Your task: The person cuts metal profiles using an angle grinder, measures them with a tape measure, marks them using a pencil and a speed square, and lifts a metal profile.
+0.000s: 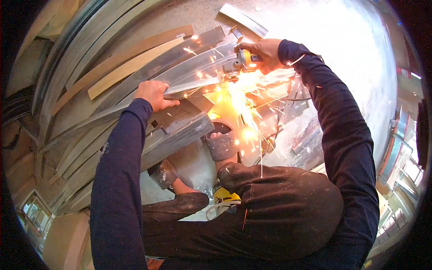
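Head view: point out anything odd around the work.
Orange sparks from the yellow and grey angle grinder spray close beside the dark open-toed sandal; bare toes show in it, which looks risky.

Two hands (154, 95), one power tool (243, 59), one held bar (193, 85), two feet (217, 136).
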A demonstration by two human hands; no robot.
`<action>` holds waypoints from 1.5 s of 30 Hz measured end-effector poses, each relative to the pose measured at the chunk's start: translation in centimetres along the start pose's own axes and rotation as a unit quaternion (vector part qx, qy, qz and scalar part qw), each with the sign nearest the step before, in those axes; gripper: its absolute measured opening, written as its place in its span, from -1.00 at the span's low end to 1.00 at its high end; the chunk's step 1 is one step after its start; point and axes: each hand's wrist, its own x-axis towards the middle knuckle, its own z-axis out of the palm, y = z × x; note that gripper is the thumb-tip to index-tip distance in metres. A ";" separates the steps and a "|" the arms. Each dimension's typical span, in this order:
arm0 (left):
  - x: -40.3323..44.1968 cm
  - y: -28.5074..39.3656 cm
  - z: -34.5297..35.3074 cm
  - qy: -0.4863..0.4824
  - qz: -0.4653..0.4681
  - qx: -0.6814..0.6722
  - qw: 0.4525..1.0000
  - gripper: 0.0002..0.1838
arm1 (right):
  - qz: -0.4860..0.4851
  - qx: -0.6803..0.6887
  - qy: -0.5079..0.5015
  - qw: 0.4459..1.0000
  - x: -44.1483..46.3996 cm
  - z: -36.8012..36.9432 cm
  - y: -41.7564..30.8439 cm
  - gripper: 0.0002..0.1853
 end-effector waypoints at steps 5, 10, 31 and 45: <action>-0.1 -0.4 0.8 0.012 0.017 0.009 1.000 -0.29 | -0.007 0.012 -0.012 1.000 0.2 -0.6 -0.4 -0.01; 0.3 -0.3 0.3 -0.045 0.003 0.009 0.999 -0.33 | -0.054 0.069 0.024 0.996 0.4 -0.3 -0.4 0.00; -1.1 0.0 1.6 0.041 0.014 0.002 0.999 -0.37 | -0.035 0.096 0.037 0.994 -0.3 0.5 1.1 0.01; -4.0 1.8 1.2 0.133 -0.138 -0.005 0.981 -0.52 | 0.057 0.213 0.094 0.971 -3.1 1.4 3.0 0.08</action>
